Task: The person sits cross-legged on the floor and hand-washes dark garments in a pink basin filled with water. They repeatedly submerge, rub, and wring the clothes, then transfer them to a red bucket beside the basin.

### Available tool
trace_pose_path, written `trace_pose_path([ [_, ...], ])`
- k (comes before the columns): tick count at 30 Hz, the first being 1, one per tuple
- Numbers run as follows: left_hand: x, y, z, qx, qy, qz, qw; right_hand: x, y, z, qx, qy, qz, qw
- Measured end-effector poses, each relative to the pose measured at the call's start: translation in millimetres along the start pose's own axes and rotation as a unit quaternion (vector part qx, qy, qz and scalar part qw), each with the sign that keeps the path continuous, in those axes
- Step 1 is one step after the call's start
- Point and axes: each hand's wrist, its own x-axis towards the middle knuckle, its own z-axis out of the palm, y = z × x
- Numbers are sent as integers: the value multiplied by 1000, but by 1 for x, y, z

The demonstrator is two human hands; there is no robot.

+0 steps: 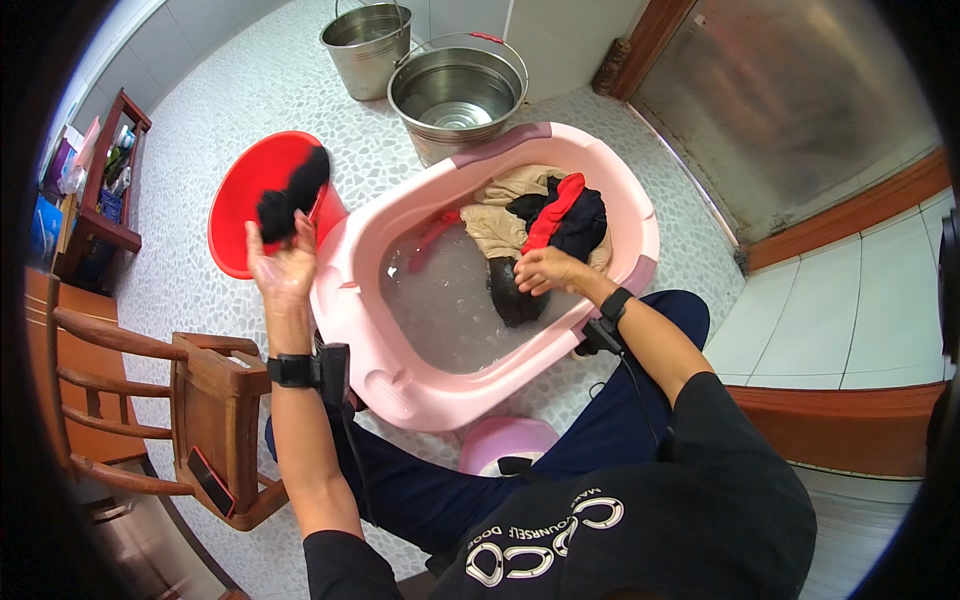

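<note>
My left hand (283,262) is palm up at the near edge of a red plastic bucket (232,214), fingers apart. A bunched black cloth (296,191) is over the bucket, just beyond my fingertips; whether they still touch it is unclear. My right hand (549,271) hovers with loosely bent fingers and nothing in them above a pink plastic tub (442,409). Cloudy grey water (442,315) fills its left part. Heaped on its right side are wet beige cloth (487,225), a black garment (589,221) with a red band (559,214), and a dark piece (514,296) partly underwater.
Two metal pails, one (457,97) close behind the tub and another (365,52) farther back, stand on the pebble-patterned floor (180,150). To my left is a wooden chair (217,405) with a phone (212,480) on it. A pink-purple basin (502,439) sits between my legs.
</note>
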Motion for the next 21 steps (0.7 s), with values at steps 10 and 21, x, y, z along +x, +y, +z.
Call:
trace_pose_path([
  [10, -6, -49, 2, 204, -13, -140, 969, 36, 0, -129, -168, 328, 3, 930],
  [21, -5, -66, 13, 280, 5, -108, 954, 49, 2, -106, -519, 437, -180, 713],
])
